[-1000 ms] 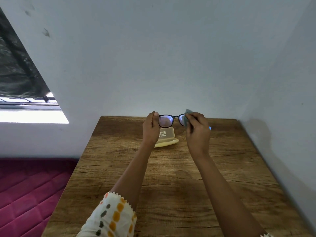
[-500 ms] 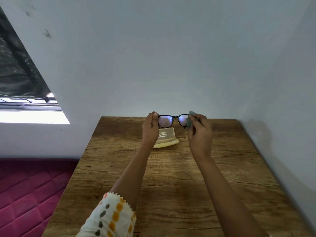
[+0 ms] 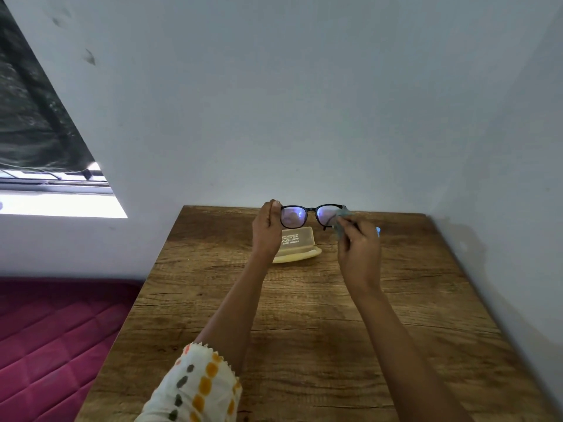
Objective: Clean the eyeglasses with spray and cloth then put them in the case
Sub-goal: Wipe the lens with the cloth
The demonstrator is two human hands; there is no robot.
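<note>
Sleeve (image 3: 198,388) nearest: white with orange and grey dots, on my left forearm. Bench (image 3: 304,345) is wood-grain, and the grain shows under and on both sides of my forearms. Its left edge is free, with a maroon quilted bed (image 3: 54,336) below it. Its right edge runs along the side wall (image 3: 533,208), and the far edge butts the back wall (image 3: 304,117).

Left hand (image 3: 268,229) pinches the left end of the eyeglasses (image 3: 307,213), fingers curled. Right hand (image 3: 359,251) pinches a grey-green cloth (image 3: 341,217) against the right lens.

Eyeglasses have a black frame and are held level in the air between both hands, with purple glare on both lenses. Case (image 3: 300,243) sits on the bench below them, apart from them: cream, lid open. Printed label inside the lid has several lines, upside down from here and too small to read.

Small blue bit (image 3: 378,231) shows past my right hand; can't tell what it is. Window (image 3: 61,205) is far left.
</note>
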